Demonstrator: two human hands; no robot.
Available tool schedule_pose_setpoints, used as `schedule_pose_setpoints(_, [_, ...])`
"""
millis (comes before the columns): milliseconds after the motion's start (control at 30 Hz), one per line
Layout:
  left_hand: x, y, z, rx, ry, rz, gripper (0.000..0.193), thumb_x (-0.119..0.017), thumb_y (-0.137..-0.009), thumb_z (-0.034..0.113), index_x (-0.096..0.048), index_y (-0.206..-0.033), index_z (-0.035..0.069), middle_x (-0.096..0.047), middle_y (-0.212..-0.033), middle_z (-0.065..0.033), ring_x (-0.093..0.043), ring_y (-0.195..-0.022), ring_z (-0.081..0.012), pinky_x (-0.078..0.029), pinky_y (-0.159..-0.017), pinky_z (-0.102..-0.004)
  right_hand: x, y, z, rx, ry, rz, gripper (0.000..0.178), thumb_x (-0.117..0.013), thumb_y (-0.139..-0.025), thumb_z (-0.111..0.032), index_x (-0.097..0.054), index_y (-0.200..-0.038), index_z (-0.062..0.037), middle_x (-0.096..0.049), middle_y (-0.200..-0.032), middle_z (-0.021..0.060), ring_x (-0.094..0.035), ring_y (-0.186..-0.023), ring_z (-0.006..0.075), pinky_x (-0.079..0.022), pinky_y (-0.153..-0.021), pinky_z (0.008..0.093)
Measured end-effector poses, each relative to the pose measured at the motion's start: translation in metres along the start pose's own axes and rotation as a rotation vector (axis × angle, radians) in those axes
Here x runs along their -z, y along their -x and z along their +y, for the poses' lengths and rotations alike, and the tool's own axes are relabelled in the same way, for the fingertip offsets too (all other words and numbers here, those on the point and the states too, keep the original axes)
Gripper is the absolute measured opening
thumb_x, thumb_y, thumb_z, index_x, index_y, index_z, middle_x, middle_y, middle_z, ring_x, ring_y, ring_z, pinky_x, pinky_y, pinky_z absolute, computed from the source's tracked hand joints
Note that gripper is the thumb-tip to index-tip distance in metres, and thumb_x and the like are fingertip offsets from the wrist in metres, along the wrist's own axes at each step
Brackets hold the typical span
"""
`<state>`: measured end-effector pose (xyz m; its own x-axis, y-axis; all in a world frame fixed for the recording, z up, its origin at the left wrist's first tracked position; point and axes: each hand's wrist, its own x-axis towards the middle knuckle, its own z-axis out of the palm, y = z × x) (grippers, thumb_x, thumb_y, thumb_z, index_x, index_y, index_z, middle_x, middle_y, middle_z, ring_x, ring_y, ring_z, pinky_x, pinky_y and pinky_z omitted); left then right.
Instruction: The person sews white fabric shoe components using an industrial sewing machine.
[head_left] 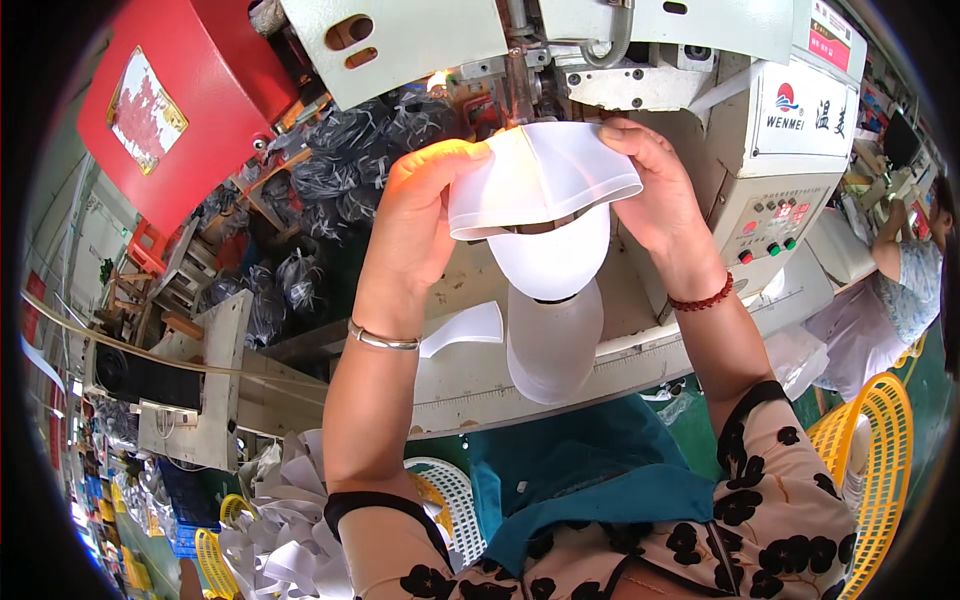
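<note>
Both my hands hold a white, smooth, curved piece [520,178] up under the machine head. It has a seam down its middle and a stitched lower rim, and looks like part of a shoe upper. My left hand [425,200] pinches its left end, lit orange by a glow. At the right end, my right hand [655,185] grips with the thumb on top. Directly below the piece is a white rounded form [555,258]. A duller white rounded shape [555,345] lies beneath that. Beside it, a loose white strip [465,330] rests on the machine's ledge.
The machine [650,85] stands in front, with a control box [765,225] at right. A red metal cover [190,90] hangs at upper left, near black plastic bags [345,150]. White scraps [285,520] heap at lower left. A yellow basket [880,470] and another person [900,260] are at right.
</note>
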<state>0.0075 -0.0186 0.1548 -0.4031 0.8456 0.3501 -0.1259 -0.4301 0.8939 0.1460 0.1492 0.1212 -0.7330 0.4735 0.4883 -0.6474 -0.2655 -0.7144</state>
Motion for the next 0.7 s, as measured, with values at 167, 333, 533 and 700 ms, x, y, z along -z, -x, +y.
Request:
schedule_pose_setpoints(167, [-0.002,-0.002,0.005,0.033,0.013,-0.004,0.014,-0.056,-0.082,0.012,-0.063,-0.080,0.000,-0.058,-0.069,-0.0010,-0.053,-0.060,-0.0076,-0.039,-0.047,-0.0211,-0.006,0.000,0.003,-0.074,-0.113,0.118,0.014,-0.060,-0.081,-0.015,-0.062,-0.088,-0.0031,-0.062,-0.084,0.0028,-0.057,-0.080,0.0122,-0.045,-0.076,0.0270])
schedule_pose_setpoints(333, [0.004,-0.009,0.002,0.058,0.055,-0.016,0.017,-0.055,-0.084,0.013,-0.063,-0.082,-0.001,-0.058,-0.069,-0.0018,-0.050,-0.057,-0.0071,-0.036,-0.045,-0.0214,-0.012,0.001,0.005,-0.133,-0.277,0.109,0.015,-0.059,-0.082,-0.016,-0.060,-0.092,-0.0039,-0.061,-0.083,0.0024,-0.056,-0.077,0.0114,-0.043,-0.077,0.0274])
schedule_pose_setpoints(533, [0.014,-0.021,-0.009,0.079,0.203,-0.059,0.021,-0.049,-0.088,0.015,-0.059,-0.088,-0.003,-0.057,-0.070,-0.0034,-0.044,-0.050,-0.0072,-0.034,-0.043,-0.0201,0.001,-0.004,0.011,-0.235,-0.360,0.037,0.011,-0.056,-0.085,-0.016,-0.058,-0.089,-0.0059,-0.056,-0.071,-0.0036,-0.048,-0.063,0.0067,-0.041,-0.065,0.0224])
schedule_pose_setpoints(700, [0.009,-0.022,-0.011,0.117,0.254,0.011,0.025,-0.044,-0.091,0.015,-0.057,-0.094,-0.006,-0.058,-0.074,-0.0061,-0.041,-0.047,-0.0087,-0.032,-0.041,-0.0199,0.000,-0.002,0.012,-0.263,-0.374,0.057,0.012,-0.055,-0.086,-0.016,-0.058,-0.090,-0.0058,-0.052,-0.065,-0.0055,-0.046,-0.060,0.0059,-0.040,-0.061,0.0201])
